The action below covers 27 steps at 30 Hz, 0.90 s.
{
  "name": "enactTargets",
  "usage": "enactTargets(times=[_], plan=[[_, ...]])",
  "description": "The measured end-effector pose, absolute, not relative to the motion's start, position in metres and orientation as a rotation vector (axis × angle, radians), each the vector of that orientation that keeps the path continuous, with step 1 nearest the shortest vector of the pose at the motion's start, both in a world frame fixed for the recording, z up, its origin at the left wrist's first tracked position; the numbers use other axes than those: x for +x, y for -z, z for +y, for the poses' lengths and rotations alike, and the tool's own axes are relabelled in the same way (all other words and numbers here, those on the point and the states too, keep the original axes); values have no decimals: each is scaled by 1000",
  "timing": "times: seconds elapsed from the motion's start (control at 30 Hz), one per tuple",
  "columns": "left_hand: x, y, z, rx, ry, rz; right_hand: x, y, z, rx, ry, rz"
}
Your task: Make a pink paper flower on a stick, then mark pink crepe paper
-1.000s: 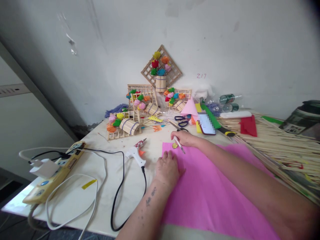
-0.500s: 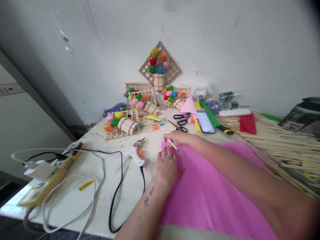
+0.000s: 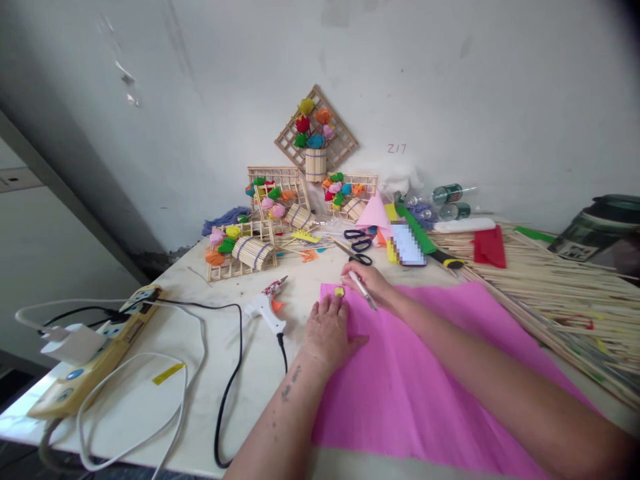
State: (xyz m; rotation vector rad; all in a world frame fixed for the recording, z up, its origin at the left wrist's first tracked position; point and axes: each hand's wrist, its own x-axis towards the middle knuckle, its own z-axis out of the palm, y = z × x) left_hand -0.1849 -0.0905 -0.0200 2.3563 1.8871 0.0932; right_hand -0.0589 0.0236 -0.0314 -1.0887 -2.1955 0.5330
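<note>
A large pink sheet of crepe-like paper (image 3: 400,387) lies flat across the front of the table. My left hand (image 3: 327,333) rests on its left edge with fingers stretched out and thumb spread. Just past its fingertips a small round yellow piece (image 3: 339,292) sits on the paper near the corner. My right hand (image 3: 370,283) is closed around a white pen (image 3: 363,291), held slantwise above the paper, to the right of the yellow piece. Whether the pen's tip touches the paper is hidden behind my fingers.
Left of the paper lies a white glue gun (image 3: 267,310) with a black cord. A power strip (image 3: 100,360) stands further left. Behind are scissors (image 3: 361,259), a phone (image 3: 407,243) and flower-decorated stick lattices (image 3: 245,253). Thin sticks (image 3: 550,300) cover the right side.
My right hand with the pen has drawn back to the right, away from the yellow piece, which now shows fully. My left hand stays pressed on the paper.
</note>
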Motion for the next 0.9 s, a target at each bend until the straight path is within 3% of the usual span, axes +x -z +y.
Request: enactTargets(times=[0.9], plan=[[-187,19,-90,2397,-64,1882,-54,48,8,-1069,-409,-2257]])
